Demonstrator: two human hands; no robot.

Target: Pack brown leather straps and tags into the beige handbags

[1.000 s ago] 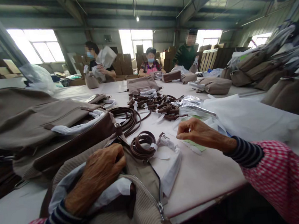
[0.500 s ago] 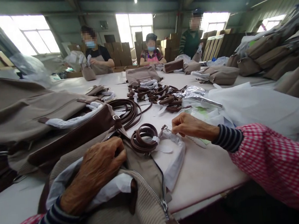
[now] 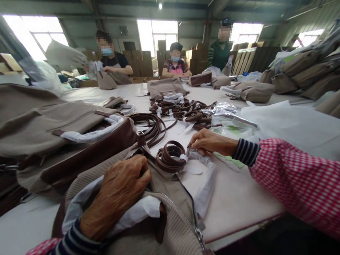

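Observation:
A beige handbag (image 3: 156, 240) lies in front of me with its zip open and a paper-wrapped handle. My left hand (image 3: 119, 197) rests closed on that white-wrapped handle (image 3: 136, 214), gripping the bag's top. A coiled brown leather strap (image 3: 171, 157) lies just beyond it on the white table (image 3: 242, 200). My right hand (image 3: 209, 142) pinches the metal clip at the strap's end, beside the white wrapping paper (image 3: 205, 188).
More beige bags (image 3: 39, 131) are stacked at the left and others (image 3: 302, 72) at the right. A heap of coiled brown straps (image 3: 183, 110) and plastic bags (image 3: 225, 114) lies mid-table. Three people (image 3: 176, 61) work at the far end before cardboard boxes.
My right hand has moved left across the table from the green-printed plastic to the strap's clip and pinched it. My left hand has stayed on the bag.

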